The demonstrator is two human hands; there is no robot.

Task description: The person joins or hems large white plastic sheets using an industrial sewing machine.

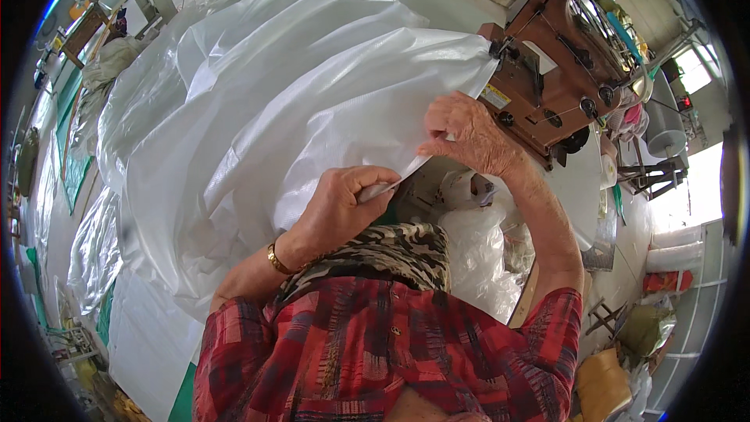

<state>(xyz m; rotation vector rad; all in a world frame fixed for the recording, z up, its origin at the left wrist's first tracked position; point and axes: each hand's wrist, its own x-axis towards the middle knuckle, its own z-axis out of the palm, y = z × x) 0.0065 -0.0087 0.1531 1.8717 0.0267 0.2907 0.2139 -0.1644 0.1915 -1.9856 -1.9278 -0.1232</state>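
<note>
One brown sewing machine [574,94] touches white sheet [312,94]; clear plastic [478,244] nearby.

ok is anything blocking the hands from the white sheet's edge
Nothing visible does: the left hand pinches the edge of the white sheet, and the right hand is on it too, nearer the brown machine.

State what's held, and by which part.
White sheeting, by its edge: the left hand pinches it, the right hand grips it closer to the brown machine.

Head-worn cam, wide fisheye, facing dn, near
</note>
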